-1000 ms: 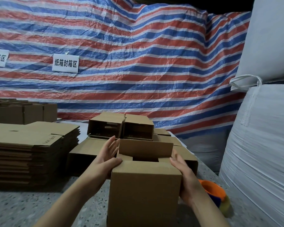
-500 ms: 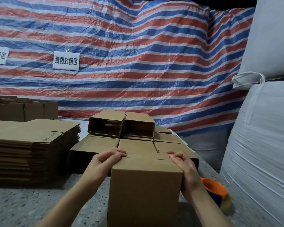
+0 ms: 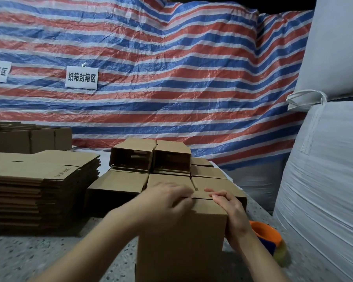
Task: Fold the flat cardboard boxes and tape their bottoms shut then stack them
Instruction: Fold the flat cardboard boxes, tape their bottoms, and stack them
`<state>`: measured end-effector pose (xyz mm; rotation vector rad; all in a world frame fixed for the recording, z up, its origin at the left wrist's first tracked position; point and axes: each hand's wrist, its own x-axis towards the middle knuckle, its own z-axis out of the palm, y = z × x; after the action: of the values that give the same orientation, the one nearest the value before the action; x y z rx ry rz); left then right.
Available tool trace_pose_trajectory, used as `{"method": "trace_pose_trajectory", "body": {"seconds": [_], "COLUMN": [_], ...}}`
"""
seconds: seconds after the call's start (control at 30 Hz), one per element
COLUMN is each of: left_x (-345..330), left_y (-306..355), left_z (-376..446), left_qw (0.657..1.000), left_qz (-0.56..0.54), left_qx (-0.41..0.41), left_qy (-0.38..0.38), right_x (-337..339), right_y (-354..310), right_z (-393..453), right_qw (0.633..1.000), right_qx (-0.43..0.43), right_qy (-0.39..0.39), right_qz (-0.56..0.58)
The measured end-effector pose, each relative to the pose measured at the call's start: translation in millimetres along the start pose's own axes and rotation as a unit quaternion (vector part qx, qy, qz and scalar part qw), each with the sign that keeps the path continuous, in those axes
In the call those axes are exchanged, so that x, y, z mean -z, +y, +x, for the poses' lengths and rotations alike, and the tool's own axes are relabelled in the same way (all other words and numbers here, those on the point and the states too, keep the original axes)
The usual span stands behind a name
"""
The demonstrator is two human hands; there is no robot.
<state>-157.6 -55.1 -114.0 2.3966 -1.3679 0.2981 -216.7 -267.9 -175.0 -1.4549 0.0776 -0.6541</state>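
A brown cardboard box (image 3: 181, 241) stands upright on the speckled table (image 3: 49, 257) right in front of me, its top flaps folded down. My left hand (image 3: 167, 200) lies across the top and presses the flaps flat; it is motion-blurred. My right hand (image 3: 230, 208) holds the box's upper right edge, with the fingers bent over the top flap and the palm against the side. Behind it stand folded boxes (image 3: 135, 157), two lying on their sides on a lower row. A stack of flat cardboard boxes (image 3: 39, 180) sits at the left.
An orange tape roll (image 3: 263, 233) lies on the table just right of the box, partly behind my right wrist. Large white bulk bags (image 3: 324, 180) crowd the right side. More assembled boxes (image 3: 39, 139) stand far left. A striped tarp hangs behind.
The rear flap that stood up has been folded down. Both hands moved from the box's sides onto its top, and my left hand has slid right across the flaps.
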Motion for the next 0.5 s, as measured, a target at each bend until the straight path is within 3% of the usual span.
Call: {"method": "trace_pose_trajectory", "body": {"seconds": [0.1, 0.23, 0.33, 0.4, 0.5], "left_x": [-14.0, -18.0, -19.2, -19.1, -18.5], "left_y": [-0.9, -8.1, -9.7, -10.8, -10.2], "left_z": [5.7, 9.0, 10.6, 10.6, 9.6], "left_qw": [0.998, 0.999, 0.998, 0.998, 0.998], "left_qz": [0.053, 0.042, 0.043, 0.049, 0.05], "left_qx": [-0.013, -0.029, -0.038, -0.042, -0.044], "left_qy": [0.003, 0.011, 0.014, 0.023, 0.021], "right_x": [0.6, 9.8, 35.2, 59.4, 85.2], "right_y": [0.3, -1.0, -8.4, -12.7, -8.3], "right_z": [-0.3, 2.3, 13.6, 22.1, 25.6], "right_qw": [1.0, 0.997, 0.975, 0.908, 0.758], "right_qx": [0.006, -0.012, 0.004, 0.009, -0.046], "right_qy": [0.007, 0.011, 0.073, 0.101, 0.065], "right_qz": [-0.019, -0.076, -0.208, -0.408, -0.647]}}
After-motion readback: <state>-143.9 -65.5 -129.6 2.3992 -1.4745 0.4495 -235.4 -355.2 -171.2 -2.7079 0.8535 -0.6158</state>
